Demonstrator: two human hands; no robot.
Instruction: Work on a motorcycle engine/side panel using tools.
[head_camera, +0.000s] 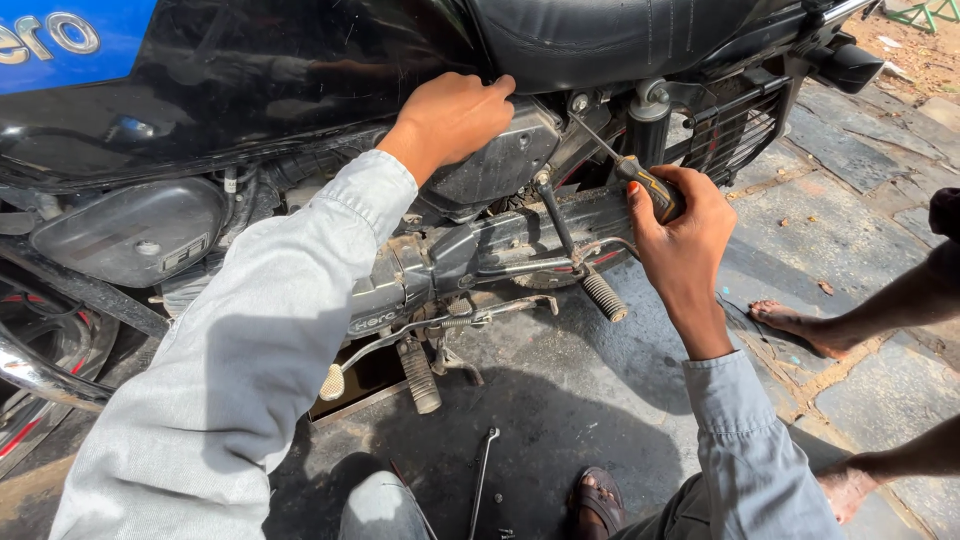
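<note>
While the right hand (685, 235) grips it, the screwdriver (628, 165) angles up-left.

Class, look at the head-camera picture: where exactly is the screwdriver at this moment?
The screwdriver is right of centre, gripped in the right hand, its shaft angled up-left toward the motorcycle's side panel just below the seat.

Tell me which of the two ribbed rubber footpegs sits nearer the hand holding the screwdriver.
The upper ribbed footpeg, just below the right hand gripping the black-and-orange screwdriver. The other footpeg sits lower left, under the grey sleeve.
</note>
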